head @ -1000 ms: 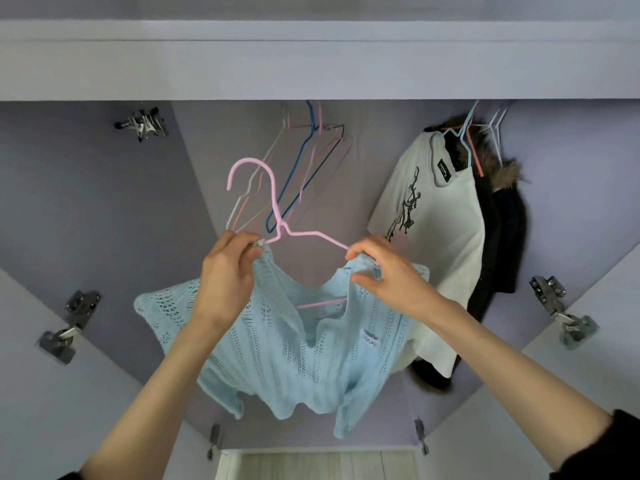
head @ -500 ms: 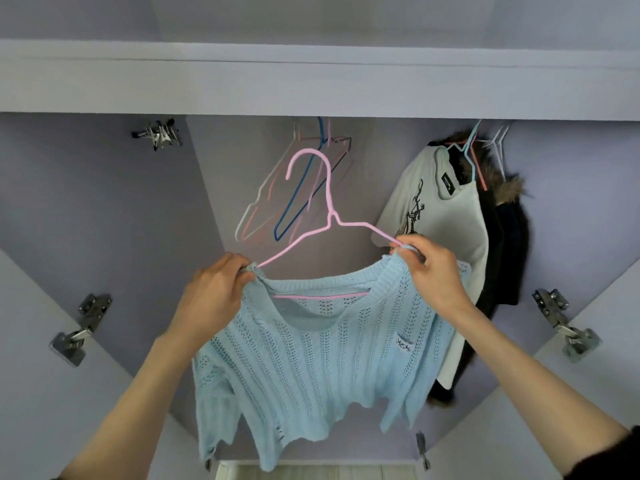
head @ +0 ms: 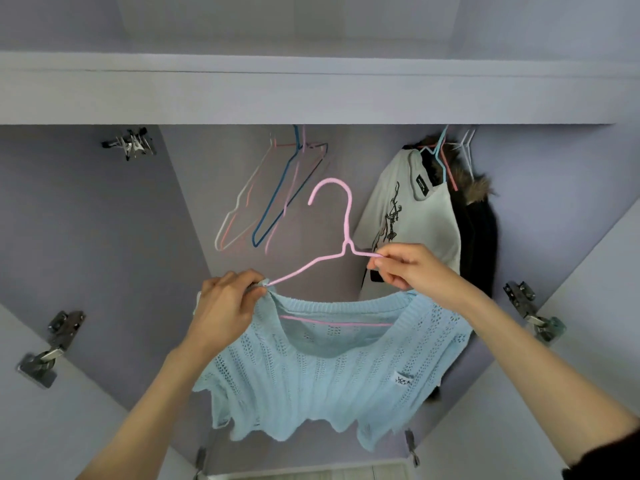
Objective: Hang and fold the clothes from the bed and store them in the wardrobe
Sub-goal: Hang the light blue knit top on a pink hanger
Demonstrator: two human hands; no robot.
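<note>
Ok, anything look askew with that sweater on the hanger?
Yes: the pink hanger tilts, its left end lower. The blue sweater sits lopsided: its right shoulder is off the wire the right hand pinches.

soft even light, wide-angle bending edges, perhaps slight blur.

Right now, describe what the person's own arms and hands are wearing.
Both forearms are bare. The left hand and right hand show no gloves, rings or watch. A dark sleeve is pushed up near the right elbow.
</note>
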